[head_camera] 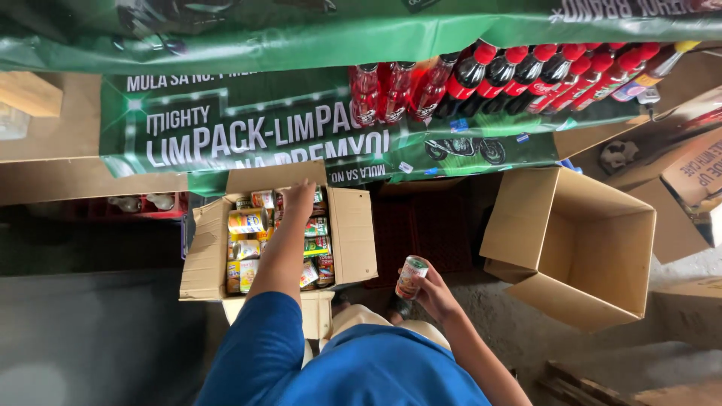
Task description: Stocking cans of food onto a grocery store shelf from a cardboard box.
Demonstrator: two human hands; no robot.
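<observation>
Here the left hand (299, 197) reaches into the open cardboard box (353, 240) of canned goods (247, 222), its grip hidden, so I cannot tell. The right hand (435, 295) grips a small can (411, 277) beside an empty carton (579, 248).

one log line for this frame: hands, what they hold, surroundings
left hand: reaching into open carton of cans | right hand: holding small can | empty carton to the right | soda bottles above
</observation>
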